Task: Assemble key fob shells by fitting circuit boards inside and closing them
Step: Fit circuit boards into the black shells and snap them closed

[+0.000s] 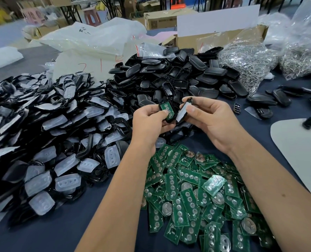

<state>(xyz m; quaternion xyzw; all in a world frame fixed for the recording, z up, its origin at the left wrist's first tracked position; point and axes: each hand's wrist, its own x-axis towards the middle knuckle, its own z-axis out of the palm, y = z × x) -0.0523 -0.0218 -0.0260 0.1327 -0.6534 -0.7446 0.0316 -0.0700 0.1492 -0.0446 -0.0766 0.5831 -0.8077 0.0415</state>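
My left hand (149, 122) grips a black shell half (162, 106) with a green circuit board (167, 110) lying inside it, thumb on the board. My right hand (211, 120) pinches the other shell half (183, 110), which shows a pale rubber button pad on its inner side. The two halves are held close together, edge to edge, above the table. A heap of green circuit boards (202, 193) lies below my hands. Black shell backs (178, 77) are piled behind, and shell fronts with white pads (47, 135) cover the left.
The table has a dark blue cloth (60, 230). Bags of metal rings (249, 62) sit at the back right beside a cardboard box (187, 40). White plastic bags (89, 39) lie at the back left. A pale sheet (300, 142) is at the right, with loose shells (264, 100) near it.
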